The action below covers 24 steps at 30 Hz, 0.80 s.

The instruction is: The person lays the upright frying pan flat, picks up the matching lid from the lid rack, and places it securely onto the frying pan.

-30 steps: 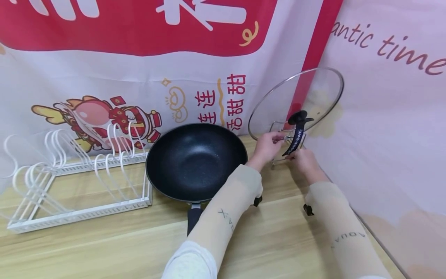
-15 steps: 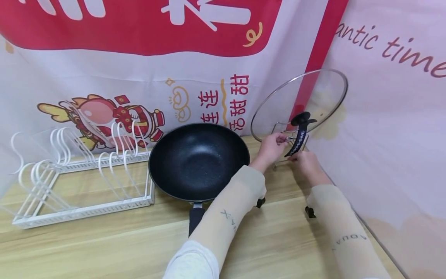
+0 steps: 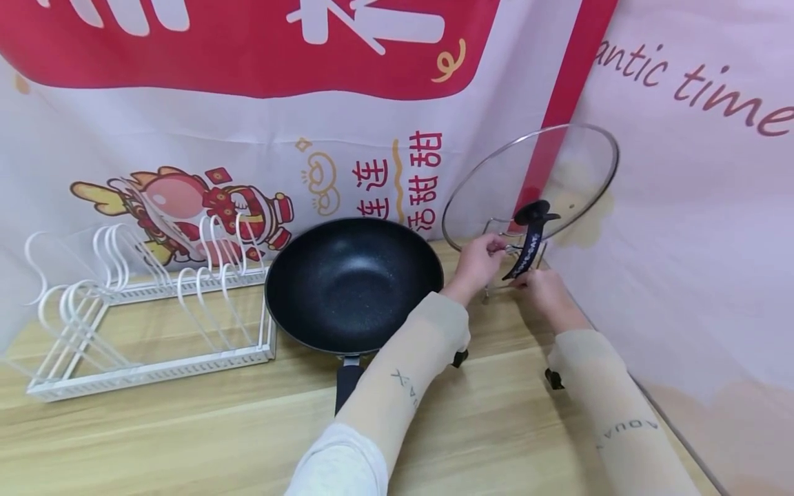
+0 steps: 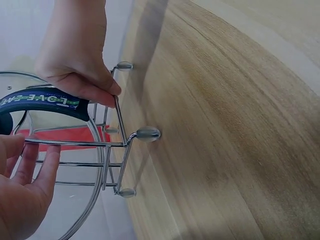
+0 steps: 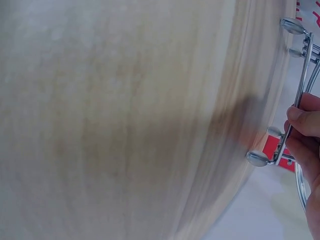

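A clear glass lid [image 3: 490, 176] with a metal rim leans upright in a wire lid rack [image 4: 75, 144] at the right corner of the table. Its black knob [image 3: 532, 211] carries a curved black handle with white lettering [image 3: 529, 252]. My left hand [image 3: 479, 264] holds a thin upper rod of the rack, fingers curled about it in the left wrist view. Between thumb and fingers, my right hand [image 5: 306, 132] pinches the rack's lower front bar. The rack's clear rounded feet [image 4: 148, 133] are at the tabletop; whether all touch it I cannot tell.
A black wok [image 3: 356, 282] stands just left of my left forearm, its handle [image 3: 349, 386] toward me. Farther left is a white rack [image 3: 155, 375] with looped dividers. Printed cloth [image 3: 384, 110] hangs behind the wooden table [image 3: 205, 441], and another wall [image 3: 695, 262] closes the right side.
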### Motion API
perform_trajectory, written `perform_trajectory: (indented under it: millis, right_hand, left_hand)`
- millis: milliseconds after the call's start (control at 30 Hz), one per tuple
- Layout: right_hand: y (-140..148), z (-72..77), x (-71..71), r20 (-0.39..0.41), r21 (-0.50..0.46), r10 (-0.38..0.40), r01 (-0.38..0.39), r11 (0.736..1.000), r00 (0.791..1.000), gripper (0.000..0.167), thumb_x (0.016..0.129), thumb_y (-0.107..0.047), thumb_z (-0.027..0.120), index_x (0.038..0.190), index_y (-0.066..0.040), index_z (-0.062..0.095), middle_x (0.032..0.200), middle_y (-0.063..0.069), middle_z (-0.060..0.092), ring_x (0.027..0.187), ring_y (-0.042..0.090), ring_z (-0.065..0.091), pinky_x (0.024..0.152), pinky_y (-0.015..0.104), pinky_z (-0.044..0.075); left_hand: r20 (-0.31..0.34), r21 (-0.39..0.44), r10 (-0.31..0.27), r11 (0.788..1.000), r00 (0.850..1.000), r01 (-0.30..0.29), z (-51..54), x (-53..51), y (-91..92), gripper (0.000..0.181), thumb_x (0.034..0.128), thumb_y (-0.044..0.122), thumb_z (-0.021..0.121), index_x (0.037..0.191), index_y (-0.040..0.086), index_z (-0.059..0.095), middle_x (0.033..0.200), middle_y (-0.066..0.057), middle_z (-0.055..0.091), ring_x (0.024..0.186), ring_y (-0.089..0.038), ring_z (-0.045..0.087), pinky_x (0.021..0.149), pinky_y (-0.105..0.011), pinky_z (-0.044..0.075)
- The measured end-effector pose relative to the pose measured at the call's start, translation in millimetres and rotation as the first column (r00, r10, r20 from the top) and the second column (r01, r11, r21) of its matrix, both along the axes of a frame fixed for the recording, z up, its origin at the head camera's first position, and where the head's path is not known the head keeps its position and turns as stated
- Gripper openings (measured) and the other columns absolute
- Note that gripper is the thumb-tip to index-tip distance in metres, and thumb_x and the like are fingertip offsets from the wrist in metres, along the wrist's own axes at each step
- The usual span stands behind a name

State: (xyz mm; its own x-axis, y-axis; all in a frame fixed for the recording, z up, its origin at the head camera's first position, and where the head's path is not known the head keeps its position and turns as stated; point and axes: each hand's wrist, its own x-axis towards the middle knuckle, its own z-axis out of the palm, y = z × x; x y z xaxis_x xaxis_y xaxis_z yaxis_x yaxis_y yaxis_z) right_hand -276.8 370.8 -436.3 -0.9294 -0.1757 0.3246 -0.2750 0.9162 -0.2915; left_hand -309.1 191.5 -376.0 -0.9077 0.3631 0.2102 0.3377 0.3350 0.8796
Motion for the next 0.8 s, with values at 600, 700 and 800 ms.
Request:
perform_trajectory:
  millis: [600, 700, 800]
  right_hand:
    - [-7.4, 3.9, 7.3, 0.017, 0.002, -0.010, 0.010, 1.000, 1.000, 0.004, 0.087, -0.005, 0.080, 0.089, -0.002, 0.080, 0.091, 0.018, 0.075, 0.089, 0.042, 0.070, 0.086, 0.055, 0.054]
    - [-8.2, 3.9, 8.7, 0.011, 0.005, -0.008, 0.008, 1.000, 1.000, 0.004, 0.086, -0.005, 0.081, 0.088, -0.002, 0.080, 0.091, 0.018, 0.076, 0.089, 0.042, 0.070, 0.086, 0.054, 0.054]
    - [-8.3, 3.5, 10.3, 0.004, 0.009, 0.002, -0.002, 1.000, 1.000, 0.006, 0.086, -0.006, 0.081, 0.088, -0.001, 0.080, 0.090, 0.018, 0.076, 0.087, 0.041, 0.070, 0.085, 0.055, 0.054]
  left_hand:
    - [-0.043, 0.012, -0.028, 1.000, 0.999, 0.029, 0.9, -3.1, 2.8, 0.013, 0.1014, 0.000, 0.061, 0.111, 0.000, 0.069, 0.111, -0.012, 0.072, 0.099, -0.017, 0.064, 0.083, -0.021, 0.050]
    - [-0.038, 0.015, -0.045, 0.999, 0.998, 0.045, 1.5, -2.8, 1.8, 0.011, 0.1013, -0.001, 0.060, 0.109, 0.000, 0.069, 0.111, -0.013, 0.072, 0.098, -0.018, 0.064, 0.081, -0.021, 0.050]
    - [-0.043, 0.015, -0.056, 0.998, 0.997, 0.057, 2.2, -1.5, 1.2, 0.010, 0.1009, -0.001, 0.061, 0.107, -0.001, 0.068, 0.106, -0.012, 0.072, 0.094, -0.017, 0.063, 0.078, -0.020, 0.049]
